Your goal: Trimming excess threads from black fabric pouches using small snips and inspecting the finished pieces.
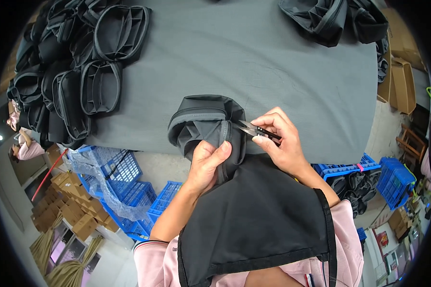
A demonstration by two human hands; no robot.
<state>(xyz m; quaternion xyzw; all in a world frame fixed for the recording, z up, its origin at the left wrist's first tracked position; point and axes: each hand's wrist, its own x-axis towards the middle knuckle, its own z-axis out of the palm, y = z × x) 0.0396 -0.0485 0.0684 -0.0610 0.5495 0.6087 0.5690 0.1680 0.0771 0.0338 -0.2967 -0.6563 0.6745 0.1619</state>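
A black zippered fabric pouch (201, 106) lies unzipped at the table's near edge, its grey lining showing. My left hand (207, 165) grips the pouch's near side, thumb pressed on the zipper edge. In my right hand (280, 138) is a pair of small black thread snips (259, 132), held between thumb and fingers. The snips' metal blades are parted and point left at the pouch's right edge, close to the zipper. Whether a thread lies between the blades is too small to tell.
More black pouches (100, 86) are piled at the table's left, and others (321, 21) lie at the far right. Blue plastic crates (115, 167) stand below on the left, with another pouch-filled crate (352, 168) at right. Cardboard boxes (401, 86) stand beyond the right edge.
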